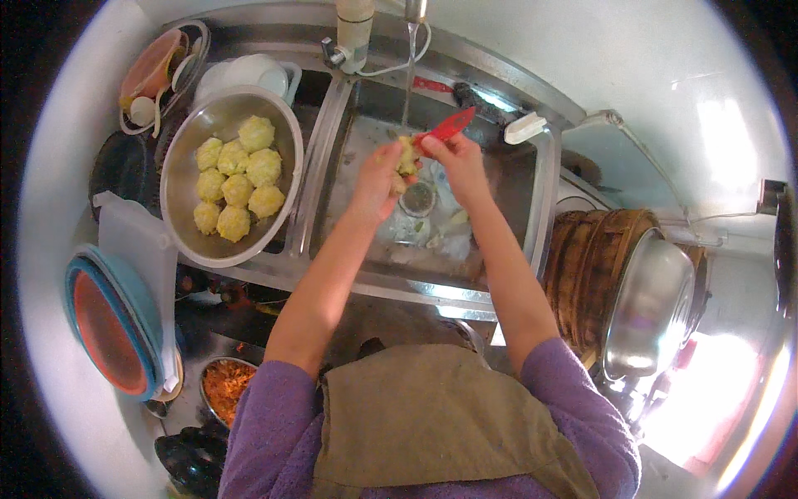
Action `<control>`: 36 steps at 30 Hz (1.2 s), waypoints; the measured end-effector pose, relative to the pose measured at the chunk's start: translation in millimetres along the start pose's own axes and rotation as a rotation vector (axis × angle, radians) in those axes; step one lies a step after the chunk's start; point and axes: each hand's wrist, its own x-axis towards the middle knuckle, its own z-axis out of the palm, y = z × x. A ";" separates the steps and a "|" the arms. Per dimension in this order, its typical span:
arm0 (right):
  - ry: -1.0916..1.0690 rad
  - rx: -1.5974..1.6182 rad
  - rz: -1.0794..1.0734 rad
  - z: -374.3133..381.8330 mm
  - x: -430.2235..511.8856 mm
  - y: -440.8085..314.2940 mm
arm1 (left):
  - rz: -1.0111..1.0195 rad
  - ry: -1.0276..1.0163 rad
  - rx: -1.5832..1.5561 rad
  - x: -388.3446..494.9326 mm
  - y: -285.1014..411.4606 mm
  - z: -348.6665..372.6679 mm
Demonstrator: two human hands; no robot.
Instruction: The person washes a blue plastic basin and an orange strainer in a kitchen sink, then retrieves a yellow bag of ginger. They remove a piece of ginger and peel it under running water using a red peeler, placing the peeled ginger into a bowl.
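Observation:
My left hand (pixel 376 184) grips a knobby, pale yellow piece of root, apparently ginger (pixel 408 156), above the sink basin (pixel 355 249). In my right hand (pixel 466 171) is a red-handled tool (pixel 458 123), a small knife or peeler. Its working end meets the root and is mostly hidden by my fingers. Just behind the root, a thin stream of water (pixel 409 81) runs from the metal faucet (pixel 416 9). Below my hands, scraps (pixel 458 218) lie around the drain strainer (pixel 418 198).
Left of the basin, a steel bowl (pixel 181 206) holds several yellow-green balls (pixel 237 190). Another red handle (pixel 432 84) rests on the sink's back ledge, near a dark scrubber (pixel 477 100). Stacked bamboo steamers (pixel 586 274) and a steel basin (pixel 648 305) stand right; blue basins (pixel 118 268) lean left.

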 end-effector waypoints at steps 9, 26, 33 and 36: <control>0.070 0.025 -0.047 7.6 2.8 4.7 | 0.050 0.043 0.060 -3.6 -5.2 -5.0; 0.135 0.465 0.139 13.1 -3.2 9.8 | 0.157 0.042 -0.066 2.5 -16.2 -15.1; 0.077 0.094 0.059 13.6 -2.3 9.8 | 0.163 0.034 0.036 -1.8 -18.0 -9.3; 0.130 0.307 0.142 11.9 -1.3 8.5 | 0.189 0.037 0.045 -2.2 -16.6 -8.0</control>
